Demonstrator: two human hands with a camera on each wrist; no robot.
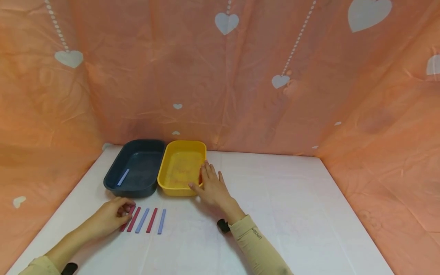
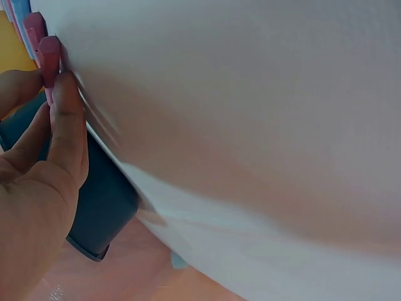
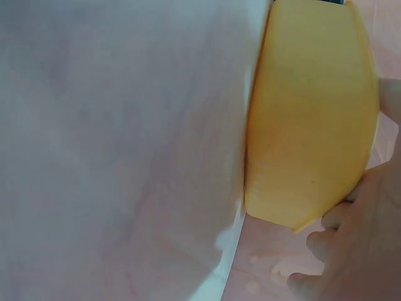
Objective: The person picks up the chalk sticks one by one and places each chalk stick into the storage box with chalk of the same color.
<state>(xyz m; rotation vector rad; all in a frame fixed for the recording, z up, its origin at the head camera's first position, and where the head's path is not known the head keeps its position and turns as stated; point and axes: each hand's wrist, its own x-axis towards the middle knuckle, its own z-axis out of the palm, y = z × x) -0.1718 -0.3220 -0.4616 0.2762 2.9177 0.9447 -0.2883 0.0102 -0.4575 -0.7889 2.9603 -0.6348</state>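
Note:
My left hand [image 1: 107,217] pinches the leftmost red stick [image 2: 49,59] between thumb and fingertips; the hand hides part of it. To its right lie a red stick [image 1: 133,219], a blue stick [image 1: 142,220], another red stick [image 1: 152,220] and another blue stick [image 1: 162,221], in a slanted row on the white table. With fingers extended, my right hand [image 1: 214,189] rests at the near right corner of the yellow tray [image 1: 179,192]. Something red [image 1: 201,178] shows beside its fingers inside that tray. The dark blue tray [image 1: 132,193] contains one blue stick [image 1: 123,177].
Both trays stand side by side at the back left of the white table [image 1: 282,214]. Behind and beside the table hangs an orange cloth [image 1: 192,68] with white hearts. A black band [image 1: 223,226] sits at the right wrist.

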